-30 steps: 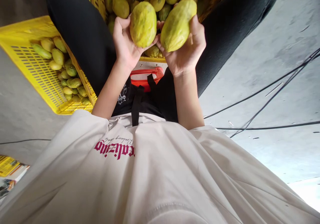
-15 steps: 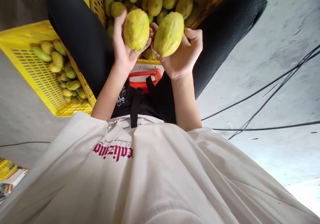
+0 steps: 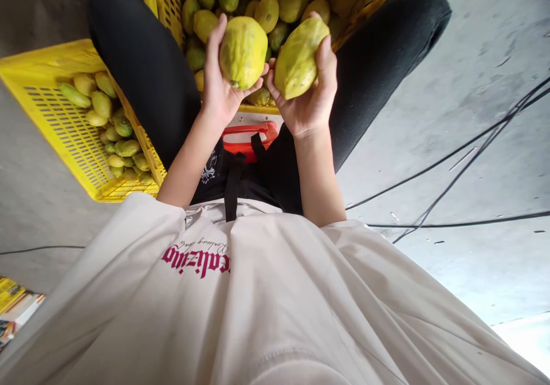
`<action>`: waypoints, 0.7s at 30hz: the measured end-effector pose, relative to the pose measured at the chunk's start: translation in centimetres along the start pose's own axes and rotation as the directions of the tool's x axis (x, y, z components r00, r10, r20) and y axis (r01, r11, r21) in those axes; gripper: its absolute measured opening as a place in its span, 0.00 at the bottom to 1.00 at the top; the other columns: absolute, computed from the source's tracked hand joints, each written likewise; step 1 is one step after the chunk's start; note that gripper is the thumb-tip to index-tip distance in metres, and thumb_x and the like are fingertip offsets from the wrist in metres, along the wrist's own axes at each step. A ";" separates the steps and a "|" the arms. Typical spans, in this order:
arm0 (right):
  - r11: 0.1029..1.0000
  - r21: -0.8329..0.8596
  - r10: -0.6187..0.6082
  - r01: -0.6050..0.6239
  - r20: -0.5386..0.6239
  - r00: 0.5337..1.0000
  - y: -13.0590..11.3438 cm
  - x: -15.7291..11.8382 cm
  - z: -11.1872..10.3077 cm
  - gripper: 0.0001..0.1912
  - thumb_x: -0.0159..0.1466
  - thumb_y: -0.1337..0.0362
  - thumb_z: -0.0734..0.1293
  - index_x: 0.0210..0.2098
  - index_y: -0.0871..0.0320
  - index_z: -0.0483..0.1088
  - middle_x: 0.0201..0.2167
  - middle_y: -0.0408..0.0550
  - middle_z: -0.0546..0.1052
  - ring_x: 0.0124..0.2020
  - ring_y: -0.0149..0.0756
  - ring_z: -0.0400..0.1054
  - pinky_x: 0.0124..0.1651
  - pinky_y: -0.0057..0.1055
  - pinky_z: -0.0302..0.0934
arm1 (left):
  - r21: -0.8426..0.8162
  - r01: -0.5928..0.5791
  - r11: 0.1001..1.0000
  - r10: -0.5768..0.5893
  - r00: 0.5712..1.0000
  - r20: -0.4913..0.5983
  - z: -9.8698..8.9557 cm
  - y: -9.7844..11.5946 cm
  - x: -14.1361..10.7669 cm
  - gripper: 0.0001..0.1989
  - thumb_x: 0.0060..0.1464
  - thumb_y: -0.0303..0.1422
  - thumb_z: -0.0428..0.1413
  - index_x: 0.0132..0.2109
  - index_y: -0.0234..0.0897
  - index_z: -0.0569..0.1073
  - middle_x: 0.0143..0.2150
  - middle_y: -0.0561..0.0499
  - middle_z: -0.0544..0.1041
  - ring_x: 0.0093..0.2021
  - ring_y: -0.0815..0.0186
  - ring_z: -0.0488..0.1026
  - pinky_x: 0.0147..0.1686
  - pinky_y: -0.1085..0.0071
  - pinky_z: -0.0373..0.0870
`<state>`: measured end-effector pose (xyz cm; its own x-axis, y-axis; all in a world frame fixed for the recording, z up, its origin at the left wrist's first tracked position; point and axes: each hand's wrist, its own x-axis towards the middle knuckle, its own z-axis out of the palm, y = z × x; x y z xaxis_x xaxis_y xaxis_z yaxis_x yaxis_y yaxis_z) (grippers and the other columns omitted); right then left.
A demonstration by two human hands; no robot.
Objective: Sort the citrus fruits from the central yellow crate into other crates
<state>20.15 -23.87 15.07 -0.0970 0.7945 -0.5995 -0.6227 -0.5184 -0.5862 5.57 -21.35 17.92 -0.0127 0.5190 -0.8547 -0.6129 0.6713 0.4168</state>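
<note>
My left hand (image 3: 219, 78) is closed round a plump, ridged yellow papaya-like fruit (image 3: 243, 52), with the thumb along its left side and fingers beneath. In my right hand (image 3: 315, 93) lies a second, longer papaya-like fruit (image 3: 299, 58), tilted, with the thumb pressed against its right side. The two fruits are held side by side, slightly apart, and some fingertips are hidden behind them. Beyond and below them stands a yellow crate (image 3: 161, 1) between my legs, holding many similar green and yellow fruits (image 3: 293, 2).
A second yellow crate (image 3: 51, 121) stands tilted at the left, with several similar fruits (image 3: 102, 104) in it. A red plastic handle-like piece (image 3: 249, 127) lies between my thighs. Black cables (image 3: 455, 144) cross the grey floor (image 3: 485, 58) at the right.
My right hand has turned its fruit, and the thumb now presses on it. The fruit in my left hand has shifted slightly right and its end now faces me.
</note>
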 end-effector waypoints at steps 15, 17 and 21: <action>0.997 0.071 -0.006 0.005 0.012 1.000 0.9 1.1 -0.4 0.23 0.53 0.43 0.75 0.41 0.43 0.68 0.43 0.39 0.79 0.56 0.44 0.74 0.52 0.38 0.78 | -0.149 -0.084 0.985 0.102 0.988 0.118 -2.2 -0.3 1.1 0.24 0.70 0.53 0.45 0.51 0.39 0.73 0.49 0.49 0.78 0.63 0.46 0.76 0.47 0.65 0.83; 0.995 0.097 0.001 0.001 -0.021 1.000 1.4 1.5 -1.1 0.24 0.51 0.44 0.77 0.41 0.43 0.67 0.41 0.37 0.78 0.50 0.41 0.76 0.50 0.35 0.78 | -0.159 -0.074 0.985 0.095 0.988 0.125 -2.0 0.0 0.6 0.23 0.68 0.54 0.48 0.46 0.39 0.73 0.46 0.48 0.78 0.60 0.48 0.78 0.45 0.68 0.83; 0.996 0.083 0.018 -0.017 -0.015 1.000 2.2 2.7 -3.3 0.23 0.54 0.45 0.75 0.43 0.43 0.67 0.42 0.37 0.78 0.51 0.42 0.75 0.51 0.39 0.76 | -0.180 -0.088 0.980 0.109 0.988 0.111 -2.1 0.2 0.1 0.21 0.70 0.51 0.47 0.43 0.38 0.72 0.43 0.48 0.77 0.58 0.53 0.79 0.47 0.68 0.82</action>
<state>21.11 -23.92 10.38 -0.0966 0.7803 -0.6180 -0.6829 -0.5036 -0.5292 3.81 -22.30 17.29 0.0083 0.6451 -0.7641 -0.7416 0.5165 0.4280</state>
